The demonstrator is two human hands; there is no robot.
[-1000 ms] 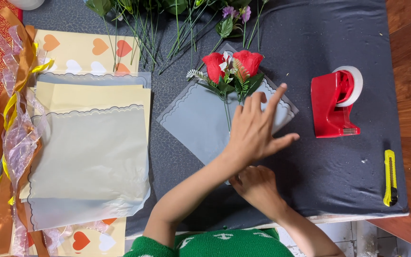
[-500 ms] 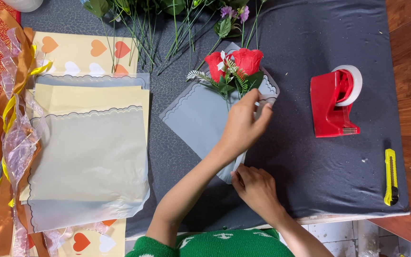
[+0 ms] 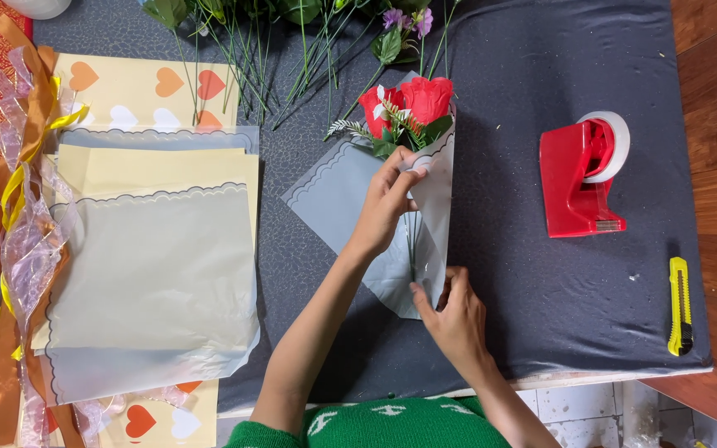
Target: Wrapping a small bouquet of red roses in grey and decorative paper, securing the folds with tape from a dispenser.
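Grey wrap (image 3: 350,207) pinched by both hands. Left hand (image 3: 387,203) closed on the folded right flap, just below the roses (image 3: 408,104), pressing paper against stems. Right hand (image 3: 456,319) closed on the lower tip of the wrap, nearest the desk (image 3: 524,332) edge. Long axis of the bundle running from that tip up and away to the blooms, tilted slightly left at the top; left hand nearer the flowers, right hand nearer the stem ends. Left of the wrap, stacked paper sheets (image 3: 155,274), then ribbons (image 3: 22,232) farther left. Above the wrap, loose green stems (image 3: 292,50). Right of the wrap, red tape dispenser (image 3: 582,178), holding a white roll; farther right, yellow cutter (image 3: 680,305).
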